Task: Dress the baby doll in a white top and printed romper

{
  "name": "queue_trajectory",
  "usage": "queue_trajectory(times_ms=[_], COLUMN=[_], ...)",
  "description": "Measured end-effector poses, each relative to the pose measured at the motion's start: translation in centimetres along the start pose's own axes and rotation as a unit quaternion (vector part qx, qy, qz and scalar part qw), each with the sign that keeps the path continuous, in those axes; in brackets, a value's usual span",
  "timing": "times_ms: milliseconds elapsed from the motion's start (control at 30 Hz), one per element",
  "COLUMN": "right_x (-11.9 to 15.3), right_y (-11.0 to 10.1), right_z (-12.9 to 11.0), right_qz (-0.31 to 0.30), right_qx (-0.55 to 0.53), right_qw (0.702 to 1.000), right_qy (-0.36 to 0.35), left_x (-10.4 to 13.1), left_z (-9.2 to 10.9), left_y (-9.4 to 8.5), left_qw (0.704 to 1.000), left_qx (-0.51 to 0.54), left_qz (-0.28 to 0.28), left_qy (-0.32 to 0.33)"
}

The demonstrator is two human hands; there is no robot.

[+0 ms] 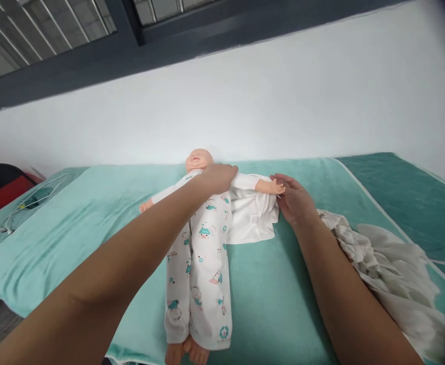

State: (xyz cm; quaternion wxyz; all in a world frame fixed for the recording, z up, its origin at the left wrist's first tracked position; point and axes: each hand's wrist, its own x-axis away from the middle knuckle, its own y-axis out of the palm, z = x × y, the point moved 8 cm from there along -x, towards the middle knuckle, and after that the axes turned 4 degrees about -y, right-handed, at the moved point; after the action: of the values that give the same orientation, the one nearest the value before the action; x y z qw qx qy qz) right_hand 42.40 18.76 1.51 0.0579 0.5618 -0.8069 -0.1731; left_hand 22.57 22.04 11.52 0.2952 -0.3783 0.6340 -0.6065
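Observation:
A baby doll (199, 158) lies on its back, head toward the wall, in white printed trousers (209, 274). A white baby shirt (251, 218) covers the sleeve side and spreads flat beside the body on the right. My left hand (219, 178) is closed at the doll's shoulder, on the shirt, its fingertips mostly hidden. Just beyond the doll's outstretched hand (277, 187), my right hand (294, 200) pinches the shirt's outer edge between thumb and fingers. The doll's other arm (146, 205) points left, partly behind my left forearm.
A green plush cover (112, 197) lies under the doll. Crumpled white cloth (382, 263) sits at the right, by my right forearm. A white cord (7, 225) with a dark green item lies at the far left. Behind are a white wall (283, 101) and a dark window frame (192, 38).

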Motion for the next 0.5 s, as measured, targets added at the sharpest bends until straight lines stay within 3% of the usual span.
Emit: queue_trajectory(times_ms=[133,267,400,500], right_x=[-0.7,-1.2,-0.6,0.5], right_y=[-0.8,-1.6,-1.3,0.0], right_z=[0.9,0.4,-0.8,-1.5], right_qz=[0.020,0.024,0.058,0.067], right_qx=[0.001,0.082,0.107,0.131], right_qw=[1.000,0.995,0.990,0.986], right_qy=[0.014,-0.041,-0.070,-0.082], left_x=[-1.3,-1.3,0.9,3.8], left_z=[0.3,0.8,0.8,-1.0], left_y=[1.6,2.2,1.0,0.0], left_qw=[1.000,1.000,0.997,0.983], left_qx=[-0.015,-0.003,0.047,0.130], left_qz=[-0.012,-0.016,0.038,0.115], left_qy=[0.000,-0.023,-0.044,-0.067])
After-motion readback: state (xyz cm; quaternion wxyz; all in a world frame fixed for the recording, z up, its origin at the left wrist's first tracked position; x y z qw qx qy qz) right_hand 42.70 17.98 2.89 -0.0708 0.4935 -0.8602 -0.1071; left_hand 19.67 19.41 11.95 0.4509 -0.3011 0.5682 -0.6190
